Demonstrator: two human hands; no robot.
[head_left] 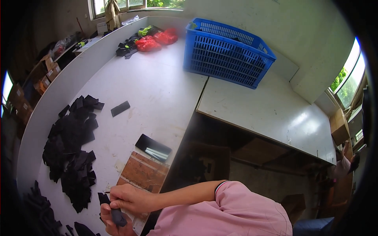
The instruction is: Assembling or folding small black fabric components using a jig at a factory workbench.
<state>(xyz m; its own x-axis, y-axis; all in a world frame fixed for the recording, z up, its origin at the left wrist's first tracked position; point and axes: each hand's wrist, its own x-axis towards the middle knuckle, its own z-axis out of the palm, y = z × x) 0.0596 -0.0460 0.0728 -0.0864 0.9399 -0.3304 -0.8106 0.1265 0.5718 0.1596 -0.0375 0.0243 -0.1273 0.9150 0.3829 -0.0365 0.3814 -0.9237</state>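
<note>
Black strip (pixel 117 215): a flat, narrow piece of dark material at the near left edge of the white table (pixel 157 90). Its long axis runs from far-left to near-right, with the near end pointing down toward the person's body.

Left hand (pixel 112 222): lies beneath the strip, cupped under it, fingers curled up against its underside.

Right hand (pixel 130 198): comes in from the right on a forearm in a pink sleeve (pixel 236 208); thumb and fingertips are pinched together on the strip's far end.

Pile of black pieces (pixel 73 149): loose and overlapping, left of the hands and stretching toward the far left.

Single black strip (pixel 120 108): lies apart from the pile, farther off.

Phone (pixel 153 148): dark, flat on the table, just beyond a brown board (pixel 143 172).

Blue crate (pixel 228 51): slotted plastic, far right on the table.

Red bags (pixel 157 40): far end of the table, beside more dark items.
</note>
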